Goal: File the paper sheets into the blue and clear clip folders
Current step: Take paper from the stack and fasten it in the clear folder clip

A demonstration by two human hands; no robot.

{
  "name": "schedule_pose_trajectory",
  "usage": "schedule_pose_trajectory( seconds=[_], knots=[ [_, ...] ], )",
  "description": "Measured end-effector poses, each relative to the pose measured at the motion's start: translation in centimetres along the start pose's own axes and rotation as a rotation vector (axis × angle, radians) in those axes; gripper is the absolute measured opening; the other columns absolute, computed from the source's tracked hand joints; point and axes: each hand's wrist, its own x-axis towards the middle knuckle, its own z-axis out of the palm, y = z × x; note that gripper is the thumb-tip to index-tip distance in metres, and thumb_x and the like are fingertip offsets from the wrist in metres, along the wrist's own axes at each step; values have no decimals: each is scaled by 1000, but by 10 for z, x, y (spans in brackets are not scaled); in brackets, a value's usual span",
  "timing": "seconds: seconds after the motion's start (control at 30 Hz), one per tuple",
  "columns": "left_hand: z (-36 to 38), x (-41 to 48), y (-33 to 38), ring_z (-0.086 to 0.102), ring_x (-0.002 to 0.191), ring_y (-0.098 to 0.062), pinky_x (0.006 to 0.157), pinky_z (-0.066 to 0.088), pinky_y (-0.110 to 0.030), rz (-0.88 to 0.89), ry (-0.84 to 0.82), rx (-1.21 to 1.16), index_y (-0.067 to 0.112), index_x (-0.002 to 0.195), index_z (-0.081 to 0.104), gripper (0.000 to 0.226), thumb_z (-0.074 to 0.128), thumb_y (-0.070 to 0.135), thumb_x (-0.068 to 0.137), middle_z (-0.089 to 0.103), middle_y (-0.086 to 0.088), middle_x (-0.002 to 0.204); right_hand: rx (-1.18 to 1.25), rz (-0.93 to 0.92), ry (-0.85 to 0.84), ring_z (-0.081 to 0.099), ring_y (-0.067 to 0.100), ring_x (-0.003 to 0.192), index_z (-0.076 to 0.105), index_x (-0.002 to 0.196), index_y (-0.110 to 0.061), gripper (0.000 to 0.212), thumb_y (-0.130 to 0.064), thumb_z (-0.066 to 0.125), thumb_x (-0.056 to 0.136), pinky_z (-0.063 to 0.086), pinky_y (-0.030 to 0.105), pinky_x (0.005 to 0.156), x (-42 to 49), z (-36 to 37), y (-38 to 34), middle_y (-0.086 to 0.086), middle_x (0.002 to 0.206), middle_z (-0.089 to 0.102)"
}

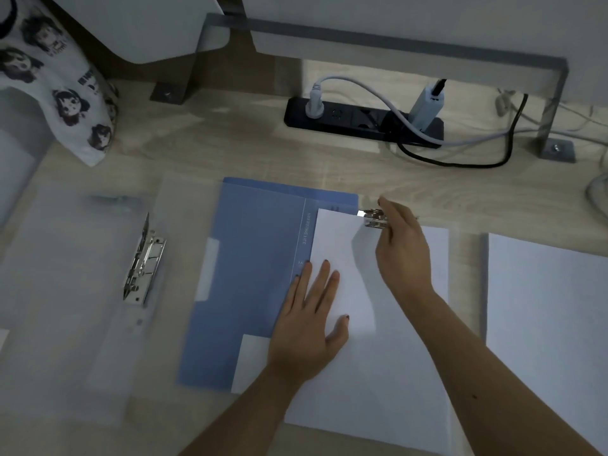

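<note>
An open blue clip folder (pixel 250 274) lies in the middle of the desk. White paper sheets (pixel 378 357) rest on its right half. My left hand (pixel 309 327) lies flat on the sheets' left edge, fingers spread. At the folder's top, my right hand (pixel 401 251) grips the metal clip (pixel 373 218) above the paper's upper edge. A clear clip folder (pixel 65 291) lies open at the left, its metal clip (pixel 144 261) standing up with nothing under it. A second stack of white sheets (pixel 543 311) lies at the right.
A black power strip (pixel 362 121) with plugs and cables sits at the back. A printed cloth bag (pixel 65 87) lies at the back left. A grey metal stand leg (pixel 556 149) is bolted at the back right. The desk (pixel 230 143) is pale wood.
</note>
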Motion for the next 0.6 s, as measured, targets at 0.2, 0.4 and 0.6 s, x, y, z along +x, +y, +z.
schedule_pose_trajectory(
  seconds=[0.2,0.4,0.6],
  knots=[
    [2,0,-2,-2,146,-17,118,-6,-33,11,4,0,24,149,12,66,27,54,92,7,7,158,-325,-120,-173,30,31,139,36,141,-9,48,-6,39,93,36,42,106,3,12,10,16,150,33],
    [2,1,-1,12,145,-22,121,7,-39,23,23,0,20,147,24,65,34,52,91,20,3,156,-455,-204,-268,31,33,138,36,139,-1,47,-17,35,95,43,44,104,9,21,18,19,143,39],
    [-1,1,0,24,143,-25,119,14,-40,34,56,11,18,143,35,64,39,52,90,31,1,152,-511,-175,-298,12,30,145,22,146,-5,54,-32,23,99,23,40,115,9,27,21,17,154,21]
  ],
)
